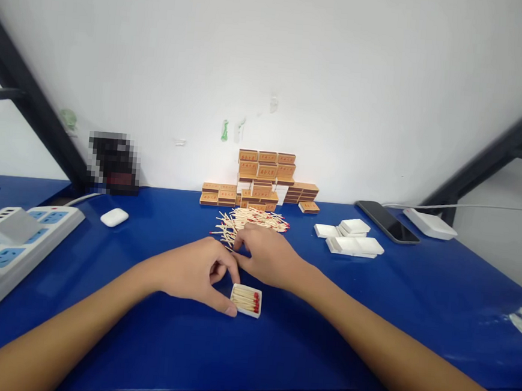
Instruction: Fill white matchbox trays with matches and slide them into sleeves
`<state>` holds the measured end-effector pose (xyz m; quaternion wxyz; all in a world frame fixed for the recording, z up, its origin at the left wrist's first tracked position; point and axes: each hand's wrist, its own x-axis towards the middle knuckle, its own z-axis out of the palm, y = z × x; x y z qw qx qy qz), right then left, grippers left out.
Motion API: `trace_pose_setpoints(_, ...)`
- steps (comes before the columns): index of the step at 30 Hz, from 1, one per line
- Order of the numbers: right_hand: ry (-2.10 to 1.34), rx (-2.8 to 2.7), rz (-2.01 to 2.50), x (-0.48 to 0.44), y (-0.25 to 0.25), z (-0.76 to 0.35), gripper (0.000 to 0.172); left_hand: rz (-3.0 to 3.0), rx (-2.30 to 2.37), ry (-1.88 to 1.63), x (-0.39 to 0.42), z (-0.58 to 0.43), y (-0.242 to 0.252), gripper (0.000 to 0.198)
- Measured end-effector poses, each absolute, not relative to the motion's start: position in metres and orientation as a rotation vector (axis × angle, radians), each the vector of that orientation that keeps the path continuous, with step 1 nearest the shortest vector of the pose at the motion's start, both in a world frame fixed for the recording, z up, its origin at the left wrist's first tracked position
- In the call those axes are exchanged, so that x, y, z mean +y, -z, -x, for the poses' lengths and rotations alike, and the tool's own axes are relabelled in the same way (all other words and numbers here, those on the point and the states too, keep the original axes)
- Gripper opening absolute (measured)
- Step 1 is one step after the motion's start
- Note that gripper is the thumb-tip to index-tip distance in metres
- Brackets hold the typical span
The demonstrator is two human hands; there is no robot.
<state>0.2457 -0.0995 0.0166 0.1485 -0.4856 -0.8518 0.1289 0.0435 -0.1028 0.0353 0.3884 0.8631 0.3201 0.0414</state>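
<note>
A small white matchbox tray [245,313] lies on the blue table, with a layer of red-tipped matches [244,298] inside. My left hand [201,272] grips the tray's left side between thumb and index finger. Just beyond it, my right hand [267,256] is at the near edge of a loose heap of matches [259,216]. Its fingers are bent inward, thumb close to the index finger; what lies between the fingertips is too small to make out. Part of the heap is hidden behind this hand.
Stacked orange-brown matchboxes [267,171] stand against the wall behind the heap. Several white trays [354,245] lie to the right, near a dark phone [388,222] and a white device [430,224]. On the left are a power strip [26,249] and a white earphone case [114,217].
</note>
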Motion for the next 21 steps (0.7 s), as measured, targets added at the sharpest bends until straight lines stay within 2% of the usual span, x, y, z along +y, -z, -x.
trace_pose_setpoints(7,-0.380,-2.453,1.463,-0.101,-0.017,-0.263,0.015,-2.348,0.953,-0.163,-0.104,-0.048,-0.030,0.043)
trace_pose_setpoints(12,-0.436,-2.290,1.518,-0.112,-0.033,-0.296,0.022,-2.476,1.113,-0.319,-0.116,-0.065,-0.011,0.058)
trace_pose_setpoints(16,-0.683,-2.245,1.644,-0.130,-0.039,-0.287,0.017,-2.457,1.191,-0.328,-0.121,-0.073,-0.002,0.062)
trace_pose_setpoints(21,-0.613,-2.294,1.853,-0.143,-0.036,-0.270,0.016,-2.465,1.181,-0.320,-0.120,-0.073,0.001,0.060)
